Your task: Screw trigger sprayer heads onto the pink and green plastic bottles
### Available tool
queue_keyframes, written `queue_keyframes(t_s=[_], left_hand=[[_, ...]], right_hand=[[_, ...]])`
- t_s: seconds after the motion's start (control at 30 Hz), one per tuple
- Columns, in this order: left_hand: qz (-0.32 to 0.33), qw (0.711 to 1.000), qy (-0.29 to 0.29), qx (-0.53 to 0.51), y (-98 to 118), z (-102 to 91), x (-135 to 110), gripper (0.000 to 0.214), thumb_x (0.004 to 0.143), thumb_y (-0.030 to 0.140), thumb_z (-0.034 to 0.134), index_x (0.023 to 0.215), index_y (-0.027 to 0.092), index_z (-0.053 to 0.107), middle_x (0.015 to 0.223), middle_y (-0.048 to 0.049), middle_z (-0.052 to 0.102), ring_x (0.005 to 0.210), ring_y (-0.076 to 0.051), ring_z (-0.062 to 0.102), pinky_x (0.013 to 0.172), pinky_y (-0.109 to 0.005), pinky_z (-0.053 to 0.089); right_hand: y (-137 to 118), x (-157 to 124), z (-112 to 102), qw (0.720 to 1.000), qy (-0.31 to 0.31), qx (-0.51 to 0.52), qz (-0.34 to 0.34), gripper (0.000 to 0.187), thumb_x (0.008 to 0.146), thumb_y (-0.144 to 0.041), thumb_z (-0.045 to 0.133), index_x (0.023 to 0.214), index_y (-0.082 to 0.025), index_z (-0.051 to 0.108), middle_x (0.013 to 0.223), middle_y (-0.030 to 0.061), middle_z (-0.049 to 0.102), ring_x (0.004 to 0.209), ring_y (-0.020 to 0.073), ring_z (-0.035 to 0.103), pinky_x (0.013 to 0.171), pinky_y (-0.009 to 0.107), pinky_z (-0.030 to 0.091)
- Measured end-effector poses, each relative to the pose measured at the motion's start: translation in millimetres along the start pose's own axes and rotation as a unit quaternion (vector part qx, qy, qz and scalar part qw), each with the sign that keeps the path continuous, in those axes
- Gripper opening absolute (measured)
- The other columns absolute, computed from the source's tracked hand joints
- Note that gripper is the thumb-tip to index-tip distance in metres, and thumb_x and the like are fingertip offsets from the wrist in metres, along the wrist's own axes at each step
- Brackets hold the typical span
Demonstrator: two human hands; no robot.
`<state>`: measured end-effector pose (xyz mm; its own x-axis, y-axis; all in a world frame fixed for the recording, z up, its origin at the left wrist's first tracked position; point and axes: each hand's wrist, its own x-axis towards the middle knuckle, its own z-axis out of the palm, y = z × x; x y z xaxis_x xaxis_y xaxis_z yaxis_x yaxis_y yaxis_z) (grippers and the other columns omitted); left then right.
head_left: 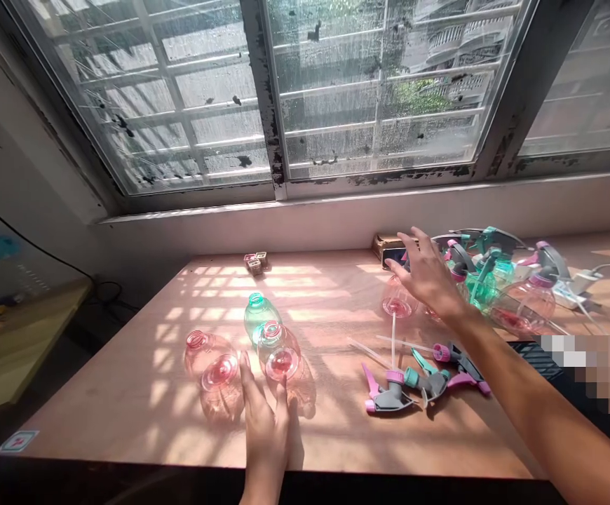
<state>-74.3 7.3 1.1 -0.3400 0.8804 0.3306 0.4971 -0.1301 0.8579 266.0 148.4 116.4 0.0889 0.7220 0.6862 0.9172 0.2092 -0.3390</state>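
Observation:
My left hand (pixel 266 417) rests low at the table's front, fingers apart, between two clear pink bottles without tops. One pink bottle (pixel 213 361) stands to its left; its fingertips come close to the other pink bottle (pixel 280 351), and I cannot tell whether they touch. Behind that one is a green bottle (pixel 259 315), also uncapped. Farther right, my right hand (pixel 425 273) is spread over another pink bottle (pixel 398 298), whose neck it hides. Loose trigger sprayers lie in front: a pink-collared one (pixel 392 393), a teal-collared one (pixel 428 382) and another pink-collared one (pixel 460 365).
Bottles with sprayers fitted, including a pink one (pixel 526 301) and a green one (pixel 484 284), crowd the right side. A small cardboard box (pixel 383 245) and little blocks (pixel 255 262) sit by the wall. White plugs (pixel 581 282) with cables lie far right.

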Motion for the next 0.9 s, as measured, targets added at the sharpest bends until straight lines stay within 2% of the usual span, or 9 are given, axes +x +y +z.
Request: queue_keyframes(t_s=[0.1,0.23,0.33,0.43,0.57,0.67,0.73,0.83,0.9], left_hand=[[0.004,0.999,0.039,-0.031,5.3,-1.0,-4.6,0.078,0.104,0.041,0.058,0.169,0.026,0.018,0.176,-0.0211,0.029,0.16,-0.042,0.032,0.128,-0.065,0.029],[0.025,0.991,0.101,-0.083,15.7,-2.0,-15.4,0.07,0.103,0.037,0.062,0.165,0.032,0.029,0.172,-0.0144,0.038,0.16,-0.037,0.036,0.129,-0.059,0.031],[0.143,0.975,0.138,-0.101,23.7,0.1,-29.5,0.067,0.099,0.028,0.069,0.16,0.031,0.04,0.167,-0.0111,0.045,0.159,-0.033,0.039,0.131,-0.055,0.031],[0.232,0.967,0.09,-0.05,36.9,7.2,-47.4,0.081,0.094,0.023,0.077,0.164,0.029,0.035,0.164,-0.0147,0.047,0.158,-0.035,0.04,0.128,-0.057,0.037],[0.343,0.939,0.015,0.017,51.8,27.3,-62.2,0.101,0.089,0.033,0.085,0.168,0.023,0.024,0.166,-0.0244,0.042,0.159,-0.041,0.036,0.123,-0.063,0.042],[0.345,0.933,-0.083,0.064,49.5,49.3,-58.6,0.102,0.092,0.041,0.08,0.169,0.017,0.018,0.168,-0.0291,0.04,0.16,-0.044,0.034,0.122,-0.07,0.039],[0.336,0.929,-0.126,0.088,46.1,60.6,-53.3,0.096,0.097,0.037,0.072,0.17,0.015,0.015,0.166,-0.029,0.044,0.157,-0.045,0.038,0.12,-0.072,0.04],[0.302,0.938,-0.144,0.092,43.7,64.9,-59.3,0.075,0.103,0.023,0.058,0.168,0.015,0.021,0.162,-0.0266,0.05,0.154,-0.04,0.045,0.116,-0.064,0.05],[0.257,0.958,-0.123,0.033,37.3,65.8,-84.1,0.062,0.105,0.019,0.052,0.164,0.019,0.031,0.162,-0.0233,0.052,0.153,-0.034,0.048,0.117,-0.057,0.052]], right_hand=[[3.4,9.2,13.1,1.0,0.004,0.006,0.007,0.048,0.099,-0.029,0.056,0.142,-0.008,0.06,0.148,0.0309,0.057,0.136,0.0516,0.057,0.105,0.069,0.051],[-12.8,-2.1,7.4,0.998,0.032,0.055,-0.031,0.028,0.098,-0.014,0.052,0.118,-0.018,0.072,0.121,0.0183,0.072,0.106,0.0356,0.076,0.094,0.051,0.063],[-48.6,-34.5,-18.9,0.989,0.103,0.086,-0.059,0.027,0.105,-0.018,0.053,0.126,-0.022,0.068,0.128,0.0149,0.072,0.124,0.0316,0.07,0.109,0.048,0.057],[-96.9,-84.2,-55.9,0.961,0.207,0.178,-0.032,0.042,0.104,-0.023,0.065,0.145,-0.028,0.061,0.142,0.0125,0.071,0.131,0.0336,0.068,0.11,0.052,0.058],[-143.5,-139.8,-86.3,0.943,0.117,0.293,0.107,0.026,0.103,-0.035,0.068,0.129,-0.034,0.074,0.123,0.0028,0.083,0.101,0.029,0.083,0.081,0.039,0.071],[-149.5,-154.5,-76.1,0.931,0.127,0.325,0.103,0.024,0.101,-0.032,0.072,0.125,-0.031,0.075,0.112,0.0028,0.086,0.085,0.0265,0.084,0.076,0.039,0.072],[-143.7,-157.3,-59.3,0.938,0.117,0.32,0.058,0.024,0.101,-0.025,0.071,0.123,-0.03,0.077,0.112,0.0037,0.086,0.089,0.0265,0.083,0.079,0.04,0.071],[-130.6,-166.6,-39.6,0.943,0.13,0.307,0.01,0.027,0.099,-0.018,0.071,0.121,-0.031,0.077,0.113,0.0038,0.086,0.101,0.0281,0.081,0.091,0.045,0.068],[-122.2,-178.6,-37.8,0.93,0.175,0.316,0.073,0.024,0.097,-0.019,0.075,0.118,-0.03,0.078,0.111,0.0039,0.085,0.092,0.0272,0.082,0.082,0.043,0.068]])
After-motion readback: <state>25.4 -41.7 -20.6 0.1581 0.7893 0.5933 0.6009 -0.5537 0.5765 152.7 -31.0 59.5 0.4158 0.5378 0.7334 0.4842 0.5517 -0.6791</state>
